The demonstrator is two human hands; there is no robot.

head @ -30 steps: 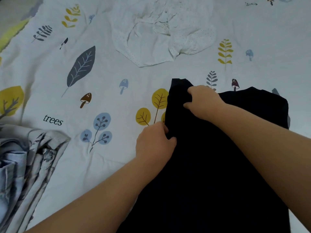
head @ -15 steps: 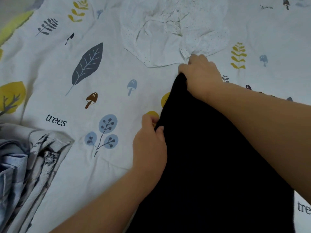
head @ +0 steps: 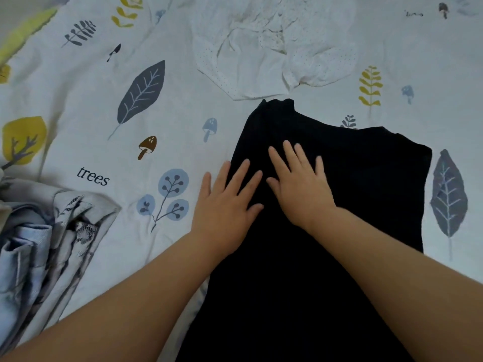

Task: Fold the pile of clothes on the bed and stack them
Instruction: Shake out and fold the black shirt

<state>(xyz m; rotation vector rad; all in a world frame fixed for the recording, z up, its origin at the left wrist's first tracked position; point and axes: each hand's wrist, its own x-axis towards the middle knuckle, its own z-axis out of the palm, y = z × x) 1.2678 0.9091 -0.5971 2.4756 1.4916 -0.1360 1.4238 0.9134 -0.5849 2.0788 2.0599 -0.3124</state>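
Black garment (head: pixel 326 231) spread flat on the bed (head: pixel 78 142), running from mid-bed down to the near edge. Left hand (head: pixel 224 205) flat, fingers straight and spread — it lies over the garment's left edge, little finger out on the sheet. Right hand (head: pixel 298 184) just beside it, palm down, fingers straight, pressing the cloth. White dotted garment (head: pixel 261 61) lies crumpled toward the far edge, just beyond the black one. Pale blue and grey patterned clothes (head: pixel 39 252) heaped at the left edge.
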